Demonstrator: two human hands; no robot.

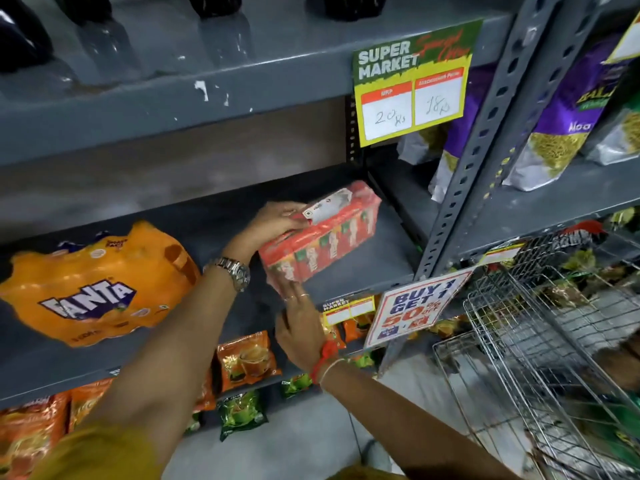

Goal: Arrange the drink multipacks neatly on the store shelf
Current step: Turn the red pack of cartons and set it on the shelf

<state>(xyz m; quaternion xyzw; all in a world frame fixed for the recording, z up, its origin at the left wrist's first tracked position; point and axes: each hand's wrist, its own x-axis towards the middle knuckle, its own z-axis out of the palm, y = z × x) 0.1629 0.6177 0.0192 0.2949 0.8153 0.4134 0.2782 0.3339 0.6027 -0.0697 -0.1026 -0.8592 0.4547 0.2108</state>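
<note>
My left hand (273, 220) grips the top edge of the red multipack (320, 232), fingers curled over it; my right hand (299, 327) lies open, fingertips pressed against its near end. The pack sits tilted on the grey shelf (363, 261), well right of the orange Fanta multipack (93, 285).

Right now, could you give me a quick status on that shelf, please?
Left hand on top of the red multipack, right hand at its near end. Pack angled on the shelf. Fanta multipack left, apart. Nothing blocking.
</note>
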